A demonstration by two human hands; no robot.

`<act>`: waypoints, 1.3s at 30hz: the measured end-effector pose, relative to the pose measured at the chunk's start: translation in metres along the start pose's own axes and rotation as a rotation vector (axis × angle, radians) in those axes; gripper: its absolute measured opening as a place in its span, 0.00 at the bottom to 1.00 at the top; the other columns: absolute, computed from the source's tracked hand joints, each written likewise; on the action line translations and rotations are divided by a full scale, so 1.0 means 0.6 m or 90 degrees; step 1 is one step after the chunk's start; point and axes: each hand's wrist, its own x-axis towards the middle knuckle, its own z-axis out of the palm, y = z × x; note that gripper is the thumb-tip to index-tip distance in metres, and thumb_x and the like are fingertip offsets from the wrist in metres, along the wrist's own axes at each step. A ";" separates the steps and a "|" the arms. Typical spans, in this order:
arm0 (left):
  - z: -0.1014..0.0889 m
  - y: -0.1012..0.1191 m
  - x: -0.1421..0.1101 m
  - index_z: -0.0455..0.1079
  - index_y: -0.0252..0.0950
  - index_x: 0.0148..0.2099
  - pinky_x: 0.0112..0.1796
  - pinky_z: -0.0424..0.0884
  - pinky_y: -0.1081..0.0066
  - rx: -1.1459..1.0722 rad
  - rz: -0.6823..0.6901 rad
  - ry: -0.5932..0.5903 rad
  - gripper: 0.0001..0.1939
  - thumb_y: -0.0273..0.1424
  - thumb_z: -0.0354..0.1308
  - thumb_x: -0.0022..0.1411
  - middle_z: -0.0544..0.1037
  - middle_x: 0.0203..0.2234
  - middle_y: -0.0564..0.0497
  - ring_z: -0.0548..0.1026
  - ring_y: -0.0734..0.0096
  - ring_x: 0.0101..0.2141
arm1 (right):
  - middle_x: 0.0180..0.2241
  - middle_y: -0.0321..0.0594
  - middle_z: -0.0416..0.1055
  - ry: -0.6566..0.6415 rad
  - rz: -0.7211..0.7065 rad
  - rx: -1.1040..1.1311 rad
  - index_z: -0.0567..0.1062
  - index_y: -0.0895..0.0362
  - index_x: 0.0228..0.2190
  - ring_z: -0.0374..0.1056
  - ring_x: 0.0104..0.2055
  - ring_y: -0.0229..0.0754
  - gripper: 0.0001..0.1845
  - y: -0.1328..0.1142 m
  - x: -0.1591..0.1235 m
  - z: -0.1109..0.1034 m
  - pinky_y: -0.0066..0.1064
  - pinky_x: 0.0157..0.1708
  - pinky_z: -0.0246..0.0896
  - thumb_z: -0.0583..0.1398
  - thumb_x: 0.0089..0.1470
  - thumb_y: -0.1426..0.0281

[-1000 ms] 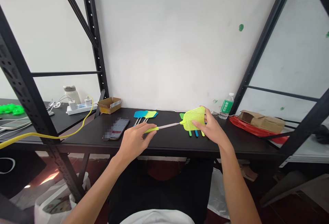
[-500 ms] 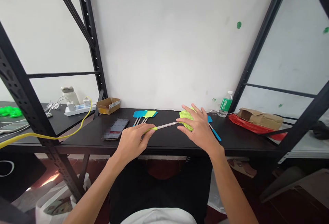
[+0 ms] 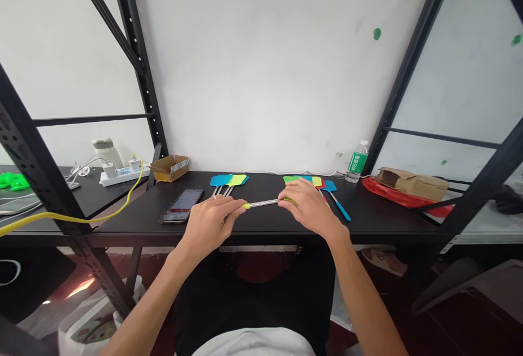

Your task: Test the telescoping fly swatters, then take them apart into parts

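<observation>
A yellow-green fly swatter with a thin metal shaft (image 3: 263, 203) is held level above the table's front part. My left hand (image 3: 210, 220) is closed around its handle end, with a bit of yellow-green grip showing past the fingers. At the other end of the shaft, my right hand (image 3: 308, 206) is closed over the swatter's head, which it mostly hides. Behind my left hand lie several swatters with blue and yellow heads (image 3: 237, 180). Beyond my right hand are more swatters in green, blue, yellow and red, one with a blue handle (image 3: 342, 210).
On the black table (image 3: 143, 212) are a phone (image 3: 186, 203), an open small carton (image 3: 170, 169), a water bottle (image 3: 357, 163), and a brown paper package (image 3: 411, 183) on red plastic. A yellow cable (image 3: 126, 203) crosses the left side. Black rack posts (image 3: 137, 45) stand at both sides.
My right hand has gone from spread fingers by the swatter's head to closing over it, and the head has turned out of sight. My left hand keeps its hold.
</observation>
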 end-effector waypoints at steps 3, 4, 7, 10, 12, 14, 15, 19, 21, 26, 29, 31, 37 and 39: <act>-0.001 -0.003 0.001 0.79 0.43 0.47 0.32 0.64 0.70 -0.002 0.020 0.025 0.15 0.37 0.51 0.72 0.81 0.29 0.52 0.72 0.68 0.31 | 0.37 0.39 0.78 0.010 0.003 0.003 0.78 0.52 0.34 0.66 0.53 0.52 0.09 0.000 0.000 0.000 0.47 0.55 0.56 0.59 0.65 0.65; -0.002 -0.004 0.002 0.79 0.43 0.47 0.33 0.65 0.70 -0.008 0.028 0.031 0.14 0.36 0.52 0.71 0.81 0.30 0.52 0.72 0.68 0.31 | 0.37 0.39 0.78 0.011 0.004 0.004 0.78 0.52 0.34 0.66 0.53 0.52 0.09 0.000 0.000 -0.001 0.46 0.54 0.57 0.59 0.65 0.64; -0.003 -0.004 0.005 0.79 0.42 0.47 0.34 0.66 0.70 -0.031 0.051 0.060 0.13 0.35 0.54 0.70 0.82 0.34 0.52 0.71 0.69 0.32 | 0.36 0.39 0.78 0.010 0.003 0.010 0.79 0.52 0.34 0.68 0.51 0.51 0.10 -0.001 0.000 -0.005 0.46 0.52 0.58 0.59 0.65 0.64; -0.002 -0.001 0.006 0.80 0.43 0.47 0.35 0.68 0.69 -0.045 0.065 0.089 0.12 0.34 0.55 0.69 0.83 0.37 0.52 0.72 0.69 0.32 | 0.36 0.39 0.79 0.006 0.004 0.013 0.79 0.52 0.33 0.69 0.49 0.50 0.11 0.002 0.001 -0.006 0.45 0.51 0.59 0.58 0.66 0.65; -0.001 0.001 0.005 0.80 0.43 0.47 0.36 0.68 0.69 -0.049 0.060 0.093 0.11 0.34 0.56 0.69 0.83 0.37 0.52 0.72 0.69 0.32 | 0.36 0.39 0.79 0.004 0.014 0.013 0.79 0.51 0.33 0.68 0.50 0.51 0.11 0.004 0.001 -0.005 0.45 0.51 0.59 0.58 0.66 0.65; -0.001 0.000 0.004 0.80 0.43 0.47 0.37 0.69 0.69 -0.054 0.045 0.089 0.11 0.35 0.56 0.69 0.83 0.37 0.52 0.74 0.69 0.32 | 0.38 0.39 0.79 0.008 0.026 0.017 0.80 0.51 0.35 0.68 0.52 0.51 0.09 0.004 0.000 -0.006 0.45 0.52 0.60 0.59 0.65 0.64; -0.002 -0.001 0.003 0.80 0.42 0.47 0.37 0.69 0.69 -0.055 0.036 0.088 0.11 0.35 0.56 0.69 0.83 0.36 0.52 0.74 0.69 0.33 | 0.40 0.39 0.79 0.011 0.032 0.021 0.80 0.51 0.37 0.68 0.53 0.52 0.08 0.004 -0.001 -0.009 0.45 0.53 0.60 0.60 0.64 0.63; -0.010 -0.012 0.001 0.80 0.41 0.47 0.36 0.70 0.71 -0.059 -0.008 0.096 0.12 0.36 0.56 0.69 0.82 0.35 0.51 0.77 0.69 0.35 | 0.55 0.40 0.73 0.036 0.063 0.024 0.74 0.49 0.54 0.64 0.60 0.54 0.22 0.004 -0.008 -0.029 0.48 0.58 0.58 0.64 0.59 0.58; -0.017 -0.019 0.001 0.80 0.41 0.47 0.34 0.70 0.73 -0.077 -0.029 0.103 0.12 0.36 0.56 0.68 0.81 0.35 0.51 0.77 0.70 0.34 | 0.59 0.41 0.69 0.061 0.095 0.025 0.70 0.48 0.59 0.62 0.62 0.55 0.28 0.012 -0.013 -0.042 0.49 0.59 0.58 0.64 0.58 0.57; -0.036 -0.028 0.001 0.80 0.40 0.47 0.30 0.68 0.74 -0.142 -0.044 0.092 0.13 0.37 0.57 0.67 0.81 0.35 0.50 0.75 0.72 0.31 | 0.53 0.39 0.74 0.105 0.161 0.118 0.74 0.47 0.54 0.69 0.55 0.53 0.21 0.046 -0.029 -0.070 0.43 0.51 0.66 0.61 0.61 0.58; -0.043 -0.028 0.001 0.80 0.40 0.48 0.30 0.66 0.74 -0.160 -0.028 0.070 0.13 0.36 0.57 0.68 0.80 0.32 0.51 0.74 0.73 0.30 | 0.47 0.40 0.77 0.130 0.184 0.176 0.77 0.49 0.50 0.72 0.51 0.53 0.18 0.060 -0.038 -0.082 0.41 0.48 0.67 0.60 0.62 0.56; -0.045 -0.026 0.001 0.80 0.40 0.48 0.30 0.66 0.74 -0.168 -0.022 0.068 0.12 0.36 0.57 0.68 0.79 0.31 0.52 0.73 0.74 0.29 | 0.45 0.39 0.78 0.138 0.196 0.195 0.79 0.50 0.47 0.73 0.48 0.52 0.17 0.067 -0.043 -0.086 0.40 0.47 0.67 0.61 0.61 0.56; -0.041 -0.019 0.001 0.80 0.38 0.47 0.31 0.65 0.73 -0.182 -0.022 0.069 0.12 0.35 0.58 0.67 0.78 0.28 0.51 0.71 0.74 0.27 | 0.36 0.41 0.79 0.103 0.197 0.235 0.82 0.55 0.40 0.73 0.39 0.51 0.18 0.084 -0.045 -0.078 0.36 0.39 0.68 0.60 0.60 0.56; -0.038 -0.016 0.001 0.80 0.37 0.47 0.30 0.65 0.74 -0.196 -0.015 0.068 0.12 0.35 0.58 0.67 0.77 0.28 0.51 0.70 0.74 0.26 | 0.37 0.42 0.79 0.122 0.198 0.262 0.82 0.56 0.39 0.73 0.40 0.51 0.18 0.088 -0.045 -0.073 0.37 0.40 0.68 0.61 0.60 0.55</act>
